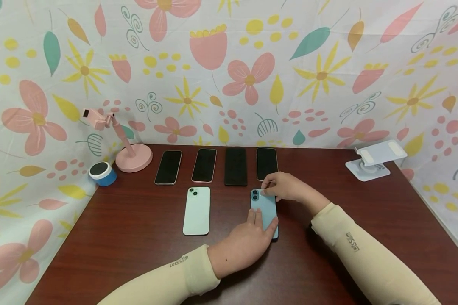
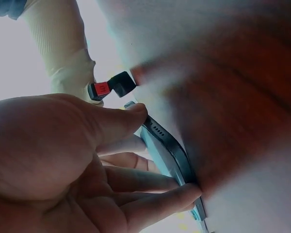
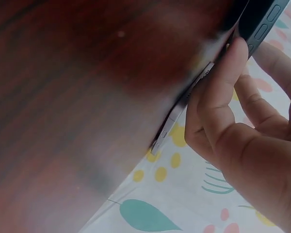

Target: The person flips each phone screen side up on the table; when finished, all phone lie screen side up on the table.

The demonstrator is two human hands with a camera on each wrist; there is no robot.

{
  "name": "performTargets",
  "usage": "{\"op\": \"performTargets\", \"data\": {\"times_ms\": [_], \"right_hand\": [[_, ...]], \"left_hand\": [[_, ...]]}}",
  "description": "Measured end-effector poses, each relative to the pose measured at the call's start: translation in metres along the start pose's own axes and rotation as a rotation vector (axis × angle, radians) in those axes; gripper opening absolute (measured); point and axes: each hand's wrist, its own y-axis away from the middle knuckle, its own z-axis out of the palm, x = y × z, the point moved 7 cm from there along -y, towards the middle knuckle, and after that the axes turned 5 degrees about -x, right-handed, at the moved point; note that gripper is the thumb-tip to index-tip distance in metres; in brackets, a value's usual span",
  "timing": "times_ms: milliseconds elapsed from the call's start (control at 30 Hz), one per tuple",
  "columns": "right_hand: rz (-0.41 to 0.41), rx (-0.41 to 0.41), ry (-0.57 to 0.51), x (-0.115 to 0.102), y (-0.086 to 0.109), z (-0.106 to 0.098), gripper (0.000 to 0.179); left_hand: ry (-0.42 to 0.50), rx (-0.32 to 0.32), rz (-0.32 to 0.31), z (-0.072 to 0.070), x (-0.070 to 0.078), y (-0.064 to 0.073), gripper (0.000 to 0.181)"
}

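A blue smartphone (image 1: 267, 207) is turned back up, its two camera lenses at the upper left corner. My left hand (image 1: 246, 245) holds its lower part, thumb at the right edge and fingers toward the left. The left wrist view shows the phone's bottom edge (image 2: 167, 141) with speaker holes between the thumb and fingers of that hand. At the top end, my right hand (image 1: 286, 186) pinches the phone's upper right corner. Side buttons show on the phone (image 3: 262, 30) in the right wrist view, beside a fingertip. A pale mint phone (image 1: 196, 211) lies back up to the left.
Behind stand several dark-screened phones in a row: one at the left (image 1: 168, 167), another (image 1: 204, 165), a black one (image 1: 235, 166) and one by my right hand (image 1: 267, 163). A pink stand (image 1: 134, 158) and a blue-white jar (image 1: 103, 173) are left; a white folding stand (image 1: 378, 159) is right.
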Motion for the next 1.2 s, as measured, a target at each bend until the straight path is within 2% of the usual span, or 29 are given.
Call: {"op": "performTargets", "data": {"times_ms": [133,333,633,867,1067,1200], "right_hand": [[0.002,0.007,0.013,-0.001,0.001,-0.001,0.024],[0.031,0.028,0.009,0.001,0.003,-0.003,0.023],[0.034,0.036,0.001,0.004,0.003,-0.004,0.022],[0.035,0.041,0.017,0.004,0.003,-0.006,0.021],[0.023,0.055,0.041,-0.002,0.006,-0.008,0.019],[0.021,0.07,0.049,-0.003,0.006,-0.011,0.019]], "left_hand": [[0.0,-0.012,0.002,0.001,-0.001,-0.001,0.051],[-0.012,0.008,-0.007,0.0,-0.002,0.001,0.054],[0.019,-0.017,0.026,0.0,-0.004,0.004,0.057],[-0.01,-0.021,0.036,0.0,-0.006,0.002,0.058],[0.038,-0.035,0.056,0.001,-0.008,0.001,0.056],[0.098,0.014,0.09,-0.003,-0.012,0.002,0.052]]}}
